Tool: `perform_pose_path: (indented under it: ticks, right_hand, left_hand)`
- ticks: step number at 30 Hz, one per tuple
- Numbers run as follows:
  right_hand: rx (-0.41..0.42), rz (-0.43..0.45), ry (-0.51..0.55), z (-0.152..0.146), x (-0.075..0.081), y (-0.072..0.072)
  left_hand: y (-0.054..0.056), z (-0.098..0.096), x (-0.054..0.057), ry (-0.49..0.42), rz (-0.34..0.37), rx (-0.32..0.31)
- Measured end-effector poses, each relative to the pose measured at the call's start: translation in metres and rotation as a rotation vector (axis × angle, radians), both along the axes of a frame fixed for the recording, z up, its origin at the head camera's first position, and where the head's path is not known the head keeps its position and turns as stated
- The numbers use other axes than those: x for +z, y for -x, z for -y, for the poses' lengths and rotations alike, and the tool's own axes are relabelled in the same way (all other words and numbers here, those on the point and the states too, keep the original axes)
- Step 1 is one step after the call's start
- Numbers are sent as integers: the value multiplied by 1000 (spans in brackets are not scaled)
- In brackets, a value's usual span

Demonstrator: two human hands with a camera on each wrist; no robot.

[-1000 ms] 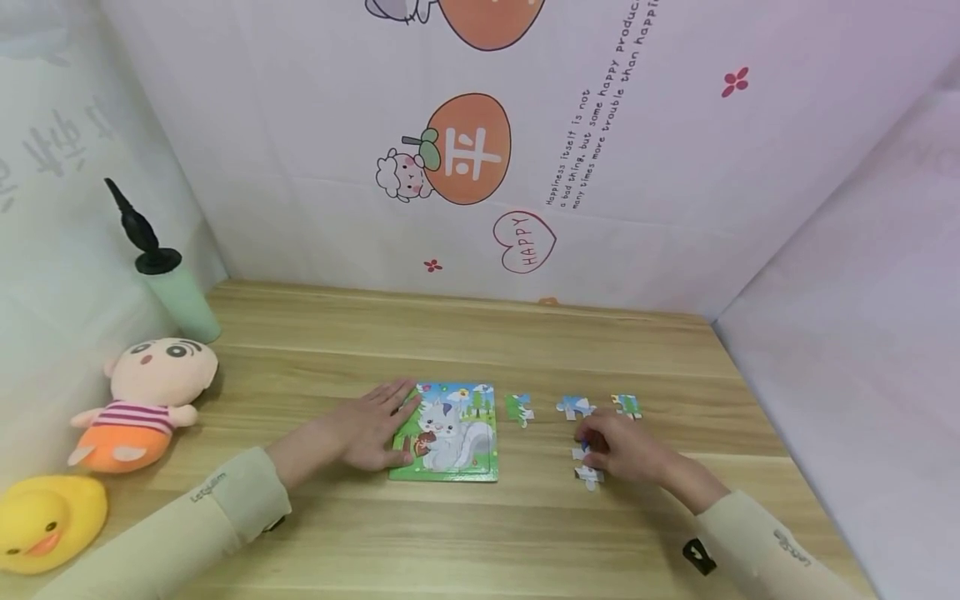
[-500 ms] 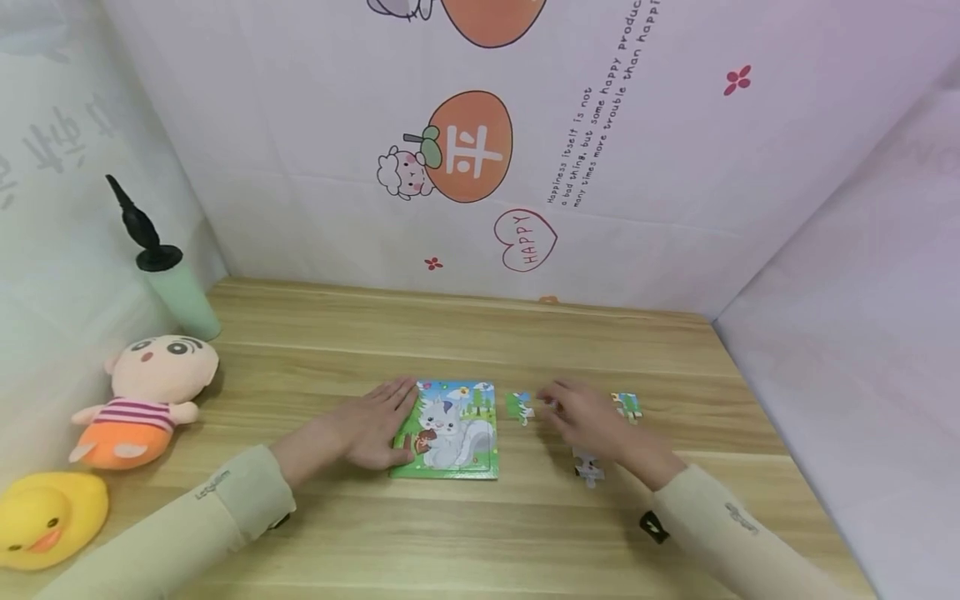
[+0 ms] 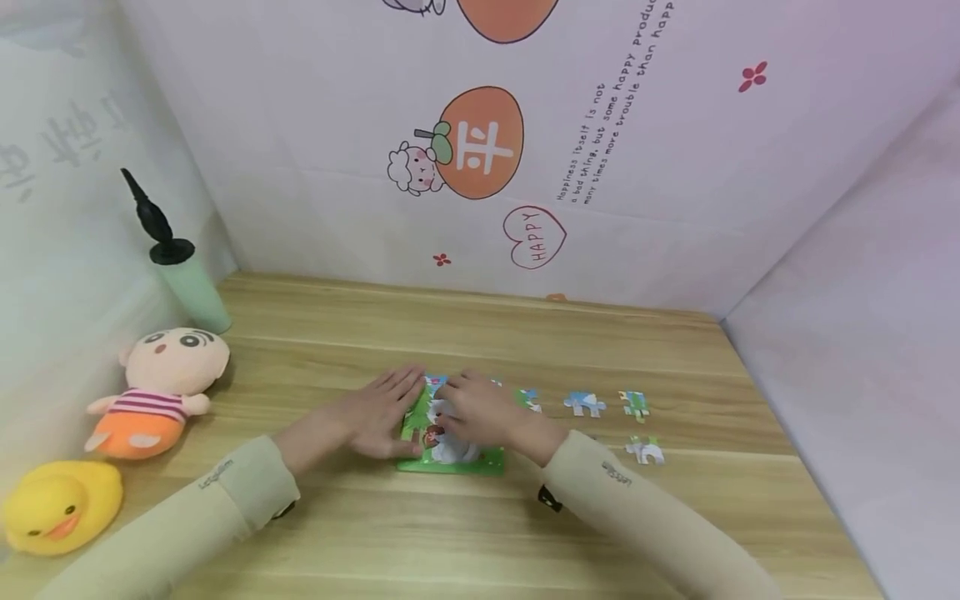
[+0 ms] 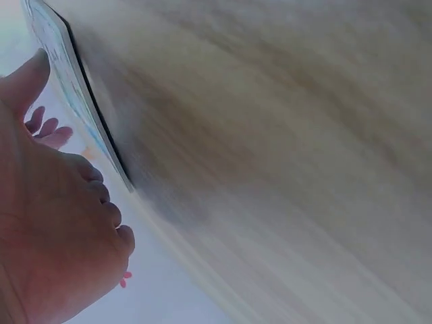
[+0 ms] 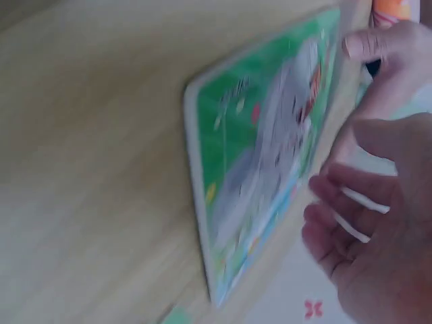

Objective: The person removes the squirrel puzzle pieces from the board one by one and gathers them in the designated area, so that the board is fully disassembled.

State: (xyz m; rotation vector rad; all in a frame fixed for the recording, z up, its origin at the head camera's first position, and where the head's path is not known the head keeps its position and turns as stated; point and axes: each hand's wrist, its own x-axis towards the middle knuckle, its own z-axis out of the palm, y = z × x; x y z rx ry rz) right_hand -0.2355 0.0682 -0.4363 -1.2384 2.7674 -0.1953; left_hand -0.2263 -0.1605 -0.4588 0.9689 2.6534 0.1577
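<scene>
A square puzzle board (image 3: 450, 467) with a grey squirrel on green lies on the wooden table. My left hand (image 3: 382, 412) rests spread along its left edge, thumb near the lower left. My right hand (image 3: 480, 408) is over the upper middle of the board, fingers bent down at the squirrel's head, pinching a small puzzle piece that is mostly hidden by the hand. In the right wrist view the right hand (image 5: 378, 223) hovers beside the board's picture. Right of the board lie loose puzzle pieces: a green one (image 3: 531, 400), a blue one (image 3: 585, 404), a tree one (image 3: 635, 404), a grey-white one (image 3: 645, 450).
At the left stand a yellow rubber duck (image 3: 63, 508), a plush doll (image 3: 161, 392) with an orange bottom, and a green hand pump (image 3: 191, 287) with a black nozzle. Printed white cloth (image 3: 637, 250) walls the table in at the back and both sides.
The right hand has swept left from the loose pieces to over the board. Its sleeve now covers the nearest loose piece, and the grey-white piece has come into view. The left hand stays put.
</scene>
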Motion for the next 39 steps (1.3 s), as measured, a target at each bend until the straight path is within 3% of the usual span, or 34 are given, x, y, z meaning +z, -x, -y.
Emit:
perform_pose_path:
  ticks: [3, 9, 16, 28, 39]
  right_hand:
    - [9, -37, -96, 10, -7, -1]
    - [-26, 20, -179, 22, -15, -7]
    - [-30, -10, -128, 24, -20, -12]
    - [-98, 14, -36, 27, -20, -14]
    - [-93, -54, 48, 27, -20, -19]
  left_hand:
    - [1, 0, 1, 0, -11, 10]
    - [2, 3, -3, 36, -5, 40]
    - [4, 1, -8, 55, 19, 55]
    - [5, 1, -7, 89, 6, 54]
    - [4, 1, -5, 100, -14, 47]
